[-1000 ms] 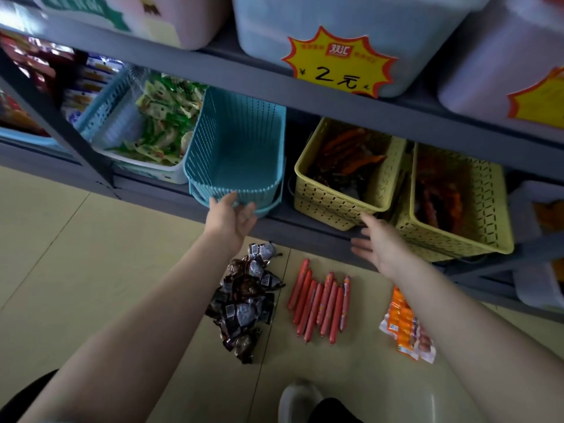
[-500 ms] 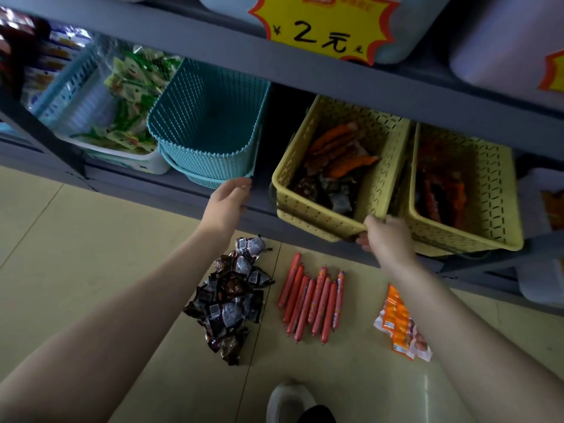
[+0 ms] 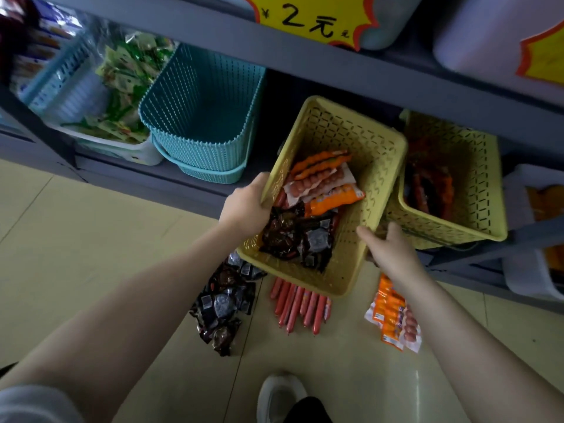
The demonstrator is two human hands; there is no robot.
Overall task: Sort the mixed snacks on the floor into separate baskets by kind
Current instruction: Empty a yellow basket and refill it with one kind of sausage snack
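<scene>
At the centre of the frame a yellow basket (image 3: 363,166) is held tilted above the floor (image 3: 76,239), its far end near the shelf (image 3: 195,184) edge and its near end over the snacks lying below. The left hand (image 3: 244,209) grips the basket's left rim, fingers curled around the wall, while the right hand (image 3: 390,251) holds the right near wall, thumb up against the side and the other fingers hidden beneath. Inside it lie orange sausage packs (image 3: 323,181) toward the far end and dark wrapped snacks (image 3: 293,236) toward the near end, just beside the left hand. On the floor at lower centre sit a pile of dark packets (image 3: 222,303), a row of red sausages (image 3: 300,306) and an orange pack (image 3: 393,319). A teal basket (image 3: 201,117) stands on the shelf at upper left, a second yellow basket (image 3: 457,215) at right
</scene>
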